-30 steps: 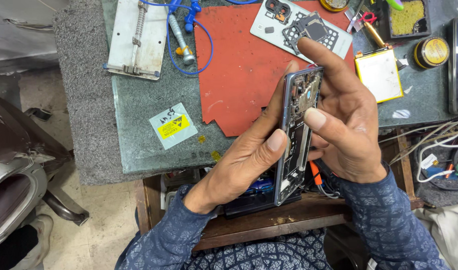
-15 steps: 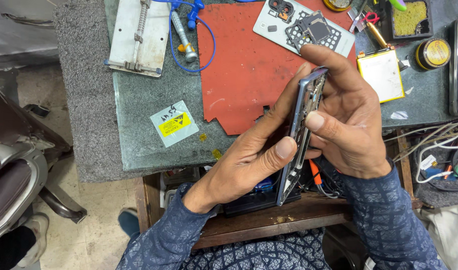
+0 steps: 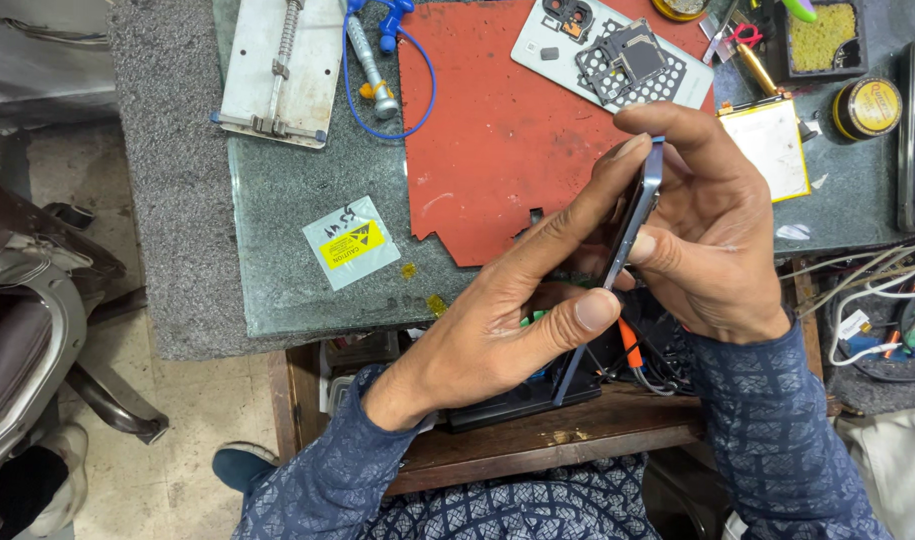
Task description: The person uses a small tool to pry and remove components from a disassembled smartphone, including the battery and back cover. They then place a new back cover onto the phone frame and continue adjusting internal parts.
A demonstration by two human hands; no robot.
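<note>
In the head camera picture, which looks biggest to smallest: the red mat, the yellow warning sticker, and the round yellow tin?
1. red mat
2. yellow warning sticker
3. round yellow tin, though it looks only a little smaller than the sticker

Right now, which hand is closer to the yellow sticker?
Left. The left hand sits just right of the yellow sticker; the right hand is farther right, beyond the phone frame.

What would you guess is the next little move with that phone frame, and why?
Probably turning it flat again. Both the left hand and right hand pinch the phone frame edge-on to the camera, above the red mat, so its inside cannot be seen.
</note>
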